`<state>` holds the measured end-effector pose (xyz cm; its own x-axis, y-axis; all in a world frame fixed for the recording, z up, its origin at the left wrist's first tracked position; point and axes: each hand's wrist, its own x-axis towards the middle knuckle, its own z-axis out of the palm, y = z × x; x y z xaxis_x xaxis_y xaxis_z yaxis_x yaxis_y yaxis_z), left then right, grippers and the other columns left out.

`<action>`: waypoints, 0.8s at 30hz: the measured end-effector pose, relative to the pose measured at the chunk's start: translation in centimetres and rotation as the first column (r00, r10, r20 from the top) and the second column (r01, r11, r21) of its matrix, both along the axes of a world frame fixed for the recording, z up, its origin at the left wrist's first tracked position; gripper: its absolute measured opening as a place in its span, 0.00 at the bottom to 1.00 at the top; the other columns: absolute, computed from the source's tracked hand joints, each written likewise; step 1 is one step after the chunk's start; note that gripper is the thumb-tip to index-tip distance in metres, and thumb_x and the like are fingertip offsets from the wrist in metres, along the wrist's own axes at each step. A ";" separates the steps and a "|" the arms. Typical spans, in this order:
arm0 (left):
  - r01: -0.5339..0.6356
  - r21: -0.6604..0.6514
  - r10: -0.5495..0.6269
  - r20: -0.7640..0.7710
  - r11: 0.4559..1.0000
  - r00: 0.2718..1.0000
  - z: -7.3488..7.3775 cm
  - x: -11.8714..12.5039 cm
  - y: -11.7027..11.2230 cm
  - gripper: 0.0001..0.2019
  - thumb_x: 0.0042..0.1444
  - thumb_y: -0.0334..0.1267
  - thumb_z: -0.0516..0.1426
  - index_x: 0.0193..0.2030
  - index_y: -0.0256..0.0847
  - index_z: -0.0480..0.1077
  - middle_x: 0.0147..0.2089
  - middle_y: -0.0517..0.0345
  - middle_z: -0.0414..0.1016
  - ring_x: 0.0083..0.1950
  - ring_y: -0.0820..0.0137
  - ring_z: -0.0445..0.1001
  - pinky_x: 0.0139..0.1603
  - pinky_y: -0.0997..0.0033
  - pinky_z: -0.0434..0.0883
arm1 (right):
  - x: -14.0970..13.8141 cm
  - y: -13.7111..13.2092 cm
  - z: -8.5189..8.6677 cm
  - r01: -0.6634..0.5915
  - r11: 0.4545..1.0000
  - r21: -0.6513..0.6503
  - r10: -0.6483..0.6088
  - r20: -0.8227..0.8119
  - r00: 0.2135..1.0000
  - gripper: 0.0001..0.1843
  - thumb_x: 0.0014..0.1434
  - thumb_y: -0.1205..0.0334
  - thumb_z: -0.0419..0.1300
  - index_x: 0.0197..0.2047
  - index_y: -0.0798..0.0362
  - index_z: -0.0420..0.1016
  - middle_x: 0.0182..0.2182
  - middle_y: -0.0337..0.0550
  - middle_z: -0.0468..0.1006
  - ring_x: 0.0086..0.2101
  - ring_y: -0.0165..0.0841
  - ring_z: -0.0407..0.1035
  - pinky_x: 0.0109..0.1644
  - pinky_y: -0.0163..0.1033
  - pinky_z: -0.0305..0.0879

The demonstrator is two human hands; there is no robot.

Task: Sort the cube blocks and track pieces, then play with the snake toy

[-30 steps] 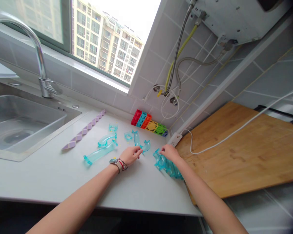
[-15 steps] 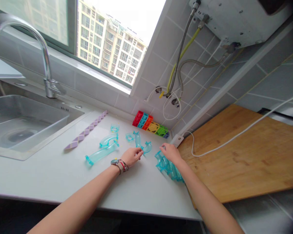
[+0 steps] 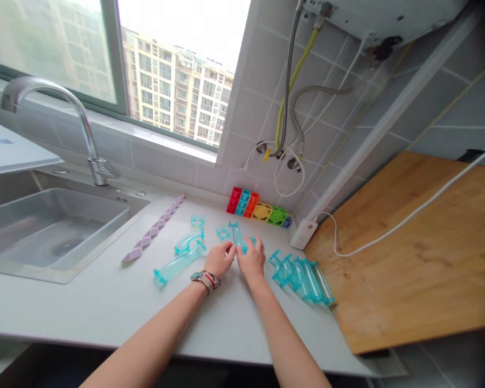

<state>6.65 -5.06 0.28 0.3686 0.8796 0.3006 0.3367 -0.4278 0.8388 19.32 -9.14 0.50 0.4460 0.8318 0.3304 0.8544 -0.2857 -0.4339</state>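
A clear blue piece (image 3: 236,234) lies on the surface (image 3: 222,328) by the left hand (image 3: 220,260) and right hand (image 3: 251,263); whether either grip is closed, I cannot tell. An uneven push could skew it.

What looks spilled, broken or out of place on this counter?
No spill or break stands out. The loose turquoise pieces in the middle lie at differing angles, which looks slightly untidy beside the neat turquoise row at right.

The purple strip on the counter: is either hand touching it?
No, the left hand and right hand are close together by a clear blue piece, apart from the purple strip.
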 end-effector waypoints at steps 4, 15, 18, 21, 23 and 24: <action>0.022 -0.001 -0.022 -0.030 1.000 0.999 -0.4 0.3 -0.1 0.15 0.65 0.43 0.52 0.32 0.42 0.74 0.27 0.59 0.77 0.26 0.70 0.72 0.31 0.72 0.62 | 1.3 -0.4 -0.9 -0.012 0.999 -0.038 0.012 -0.010 1.000 0.26 0.65 0.53 0.58 0.64 0.53 0.72 0.70 0.56 0.56 0.67 0.52 0.53 0.66 0.51 0.56; 0.058 0.098 -0.048 -0.097 0.994 0.994 -0.2 -0.1 -0.7 0.15 0.66 0.42 0.51 0.34 0.41 0.76 0.27 0.59 0.79 0.29 0.71 0.74 0.32 0.75 0.66 | 2.3 -0.6 -1.0 0.114 0.992 -0.050 -0.118 -0.091 0.989 0.13 0.63 0.56 0.61 0.47 0.54 0.78 0.58 0.57 0.68 0.52 0.49 0.69 0.55 0.46 0.64; 0.039 0.168 -0.018 -0.122 0.985 0.992 -0.2 -0.2 -0.9 0.14 0.66 0.41 0.51 0.33 0.41 0.75 0.28 0.58 0.79 0.31 0.70 0.75 0.35 0.73 0.69 | 2.5 -0.5 -1.5 0.104 0.995 -0.010 -0.105 -0.124 0.987 0.11 0.61 0.57 0.64 0.44 0.54 0.78 0.58 0.58 0.66 0.52 0.49 0.68 0.55 0.47 0.63; 0.023 0.251 0.014 -0.146 0.968 0.989 -0.4 -0.3 -1.0 0.11 0.66 0.39 0.52 0.38 0.41 0.75 0.35 0.54 0.79 0.38 0.67 0.77 0.42 0.68 0.73 | 2.7 -0.3 -1.7 0.075 0.997 0.024 -0.070 -0.164 0.984 0.09 0.58 0.57 0.67 0.39 0.53 0.78 0.56 0.57 0.66 0.52 0.50 0.67 0.56 0.47 0.61; 0.035 0.306 0.017 -0.164 0.951 0.986 -0.5 -0.2 -1.1 0.10 0.64 0.37 0.53 0.46 0.42 0.75 0.45 0.50 0.79 0.47 0.63 0.77 0.50 0.61 0.73 | 2.7 -0.3 -1.7 0.052 0.997 0.049 -0.042 -0.177 0.983 0.08 0.57 0.58 0.68 0.36 0.53 0.77 0.53 0.56 0.68 0.50 0.49 0.67 0.56 0.48 0.61; 0.052 0.330 0.009 -0.179 0.943 0.984 -0.6 -0.1 -1.1 0.12 0.64 0.35 0.54 0.51 0.42 0.74 0.50 0.49 0.78 0.52 0.61 0.75 0.55 0.58 0.72 | 2.7 -0.2 -1.7 0.044 0.997 0.067 -0.031 -0.182 0.983 0.07 0.57 0.59 0.68 0.34 0.52 0.76 0.52 0.56 0.68 0.49 0.48 0.67 0.56 0.48 0.61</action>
<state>6.50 -6.15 -0.36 0.4598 0.7320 0.5027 0.4532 -0.6803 0.5761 21.99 -9.38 -1.21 0.5339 0.7911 0.2984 0.7493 -0.2792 -0.6005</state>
